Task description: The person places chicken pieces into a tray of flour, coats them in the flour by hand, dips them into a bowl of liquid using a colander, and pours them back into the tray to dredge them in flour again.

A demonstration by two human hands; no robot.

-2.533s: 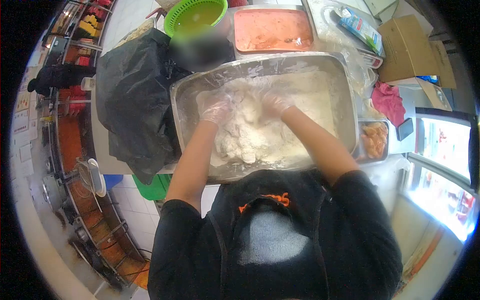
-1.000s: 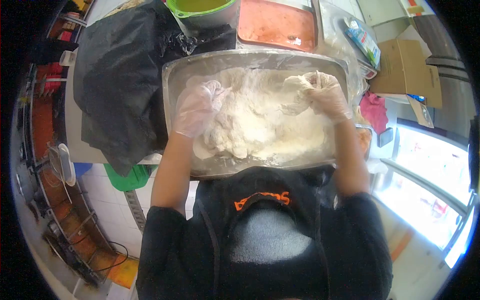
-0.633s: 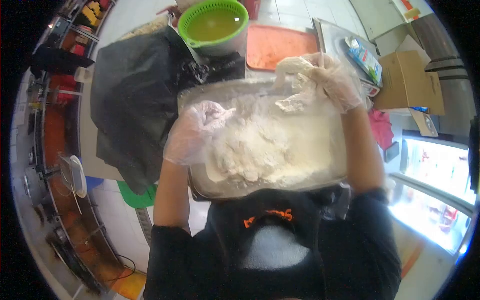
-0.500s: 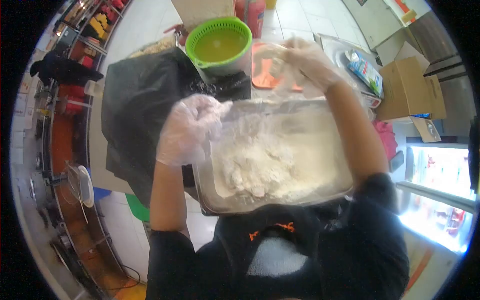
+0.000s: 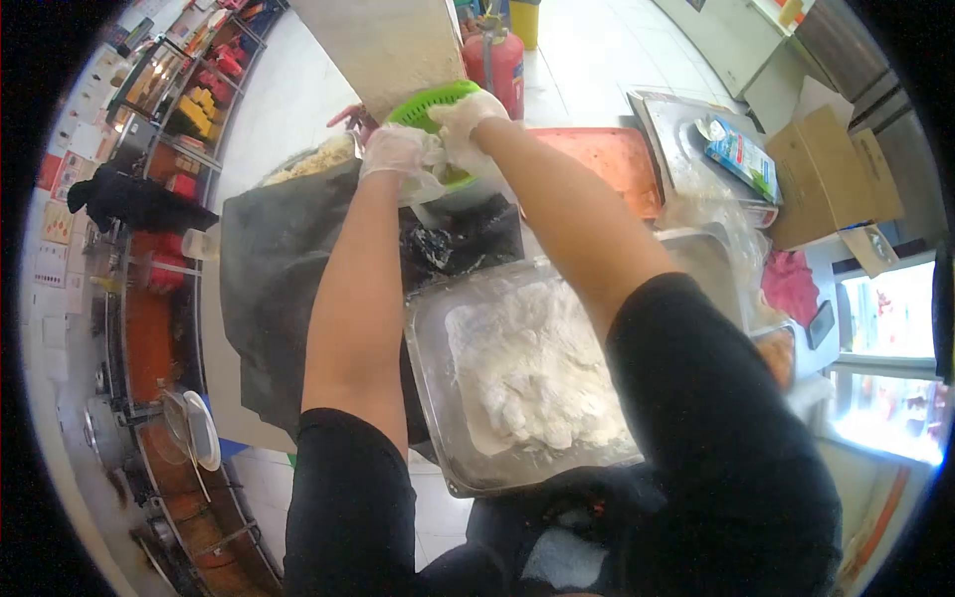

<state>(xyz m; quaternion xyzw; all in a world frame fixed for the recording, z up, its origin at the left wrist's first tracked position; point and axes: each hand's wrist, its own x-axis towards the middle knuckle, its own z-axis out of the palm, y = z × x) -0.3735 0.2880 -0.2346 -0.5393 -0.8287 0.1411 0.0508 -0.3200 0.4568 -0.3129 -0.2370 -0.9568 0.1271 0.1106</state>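
Note:
Both hands wear clear plastic gloves and are over the green basket (image 5: 416, 107) at the back, which sits in a grey container. My left hand (image 5: 396, 156) is at the basket's near left side, its fingers curled, with a pale floury piece beside them. My right hand (image 5: 466, 119) is bent over the basket's right part; what it holds, if anything, is hidden. Nearer me, a large metal tray (image 5: 438, 418) holds white flour and a heap of floured pieces (image 5: 542, 383). My right forearm crosses above the tray's back edge.
Black plastic (image 5: 288, 289) covers something left of the tray. Behind the tray lies an orange-pink tray (image 5: 602, 164). To the right are a blue-white packet (image 5: 741, 159), a cardboard box (image 5: 831, 179), a pink cloth (image 5: 789, 281) and a phone (image 5: 821, 324). A red extinguisher (image 5: 497, 70) stands behind.
Both hands have left the flour tray and moved up and back to the green basket, my right hand crossing leftward. The view has shifted, so the tray appears lower.

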